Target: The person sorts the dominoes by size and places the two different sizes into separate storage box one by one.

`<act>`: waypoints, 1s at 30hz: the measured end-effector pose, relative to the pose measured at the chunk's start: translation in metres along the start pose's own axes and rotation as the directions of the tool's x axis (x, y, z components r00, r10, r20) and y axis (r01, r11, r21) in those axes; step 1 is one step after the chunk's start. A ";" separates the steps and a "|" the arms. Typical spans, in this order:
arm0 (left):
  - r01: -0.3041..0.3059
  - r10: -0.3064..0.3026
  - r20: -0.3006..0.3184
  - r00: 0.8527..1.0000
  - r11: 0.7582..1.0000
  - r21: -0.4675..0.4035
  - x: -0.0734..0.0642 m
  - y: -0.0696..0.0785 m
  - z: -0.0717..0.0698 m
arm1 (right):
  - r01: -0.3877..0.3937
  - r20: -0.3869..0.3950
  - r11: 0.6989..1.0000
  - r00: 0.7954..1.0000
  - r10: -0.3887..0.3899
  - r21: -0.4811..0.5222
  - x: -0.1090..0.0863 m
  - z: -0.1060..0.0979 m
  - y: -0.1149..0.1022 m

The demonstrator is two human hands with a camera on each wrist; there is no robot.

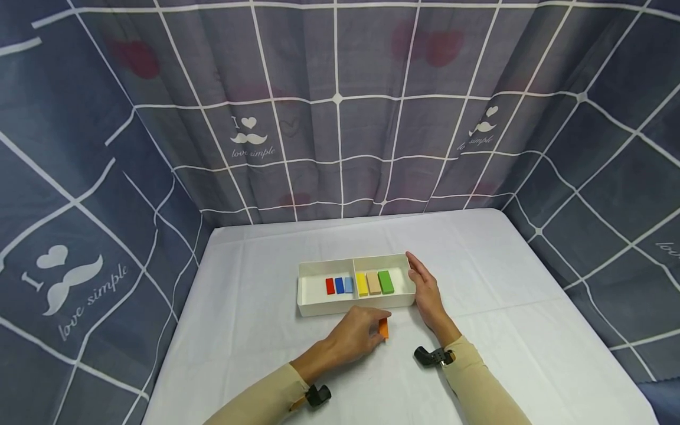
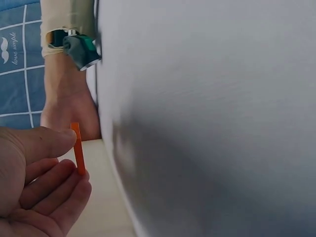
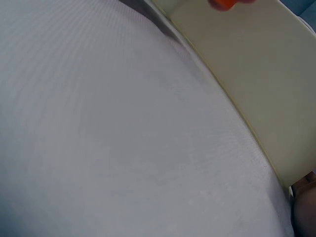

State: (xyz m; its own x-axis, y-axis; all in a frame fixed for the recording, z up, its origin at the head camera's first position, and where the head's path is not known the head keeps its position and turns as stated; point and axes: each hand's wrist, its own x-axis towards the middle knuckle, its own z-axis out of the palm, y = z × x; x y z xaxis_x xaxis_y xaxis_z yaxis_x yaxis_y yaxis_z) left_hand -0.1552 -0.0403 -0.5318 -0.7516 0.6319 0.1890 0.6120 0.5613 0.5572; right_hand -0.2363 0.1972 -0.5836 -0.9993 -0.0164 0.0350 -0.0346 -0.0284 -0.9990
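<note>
My left hand [image 1: 355, 335] pinches a thin orange block [image 1: 383, 328] between thumb and fingertips, just in front of the white box [image 1: 326, 309]. The left wrist view shows the orange block [image 2: 78, 149] edge-on, with the thumb on one end. At the box's right end, my right hand [image 1: 429, 298] rests against the wall with its fingers fairly straight and its thumb at the rim. Red [image 1: 330, 286], blue [image 1: 339, 285] and light blue [image 1: 348, 285] blocks lie in the left compartment. Yellow [image 1: 362, 284], tan [image 1: 373, 283] and green [image 1: 385, 282] blocks lie in the right one.
A divider [image 1: 353, 277] splits the box in two. The box stands on a table [image 1: 255, 307] covered with white cloth. Grey-blue curtains [image 1: 313, 136] with white grid lines surround the table at the back and sides. A small black camera sits on each wrist.
</note>
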 end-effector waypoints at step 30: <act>-0.016 0.020 -0.056 0.998 0.997 0.073 -0.005 0.008 -0.070 | 0.009 -0.009 1.000 1.000 -0.009 -0.013 0.002 0.000 0.003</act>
State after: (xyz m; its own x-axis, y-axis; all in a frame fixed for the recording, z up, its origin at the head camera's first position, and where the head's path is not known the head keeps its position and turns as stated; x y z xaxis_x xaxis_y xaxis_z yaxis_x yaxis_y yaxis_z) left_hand -0.1638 -0.0767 -0.4720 -0.7518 0.6121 0.2452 0.6402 0.5887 0.4936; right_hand -0.2388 0.1970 -0.5866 -0.9990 -0.0072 0.0442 -0.0441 -0.0152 -0.9989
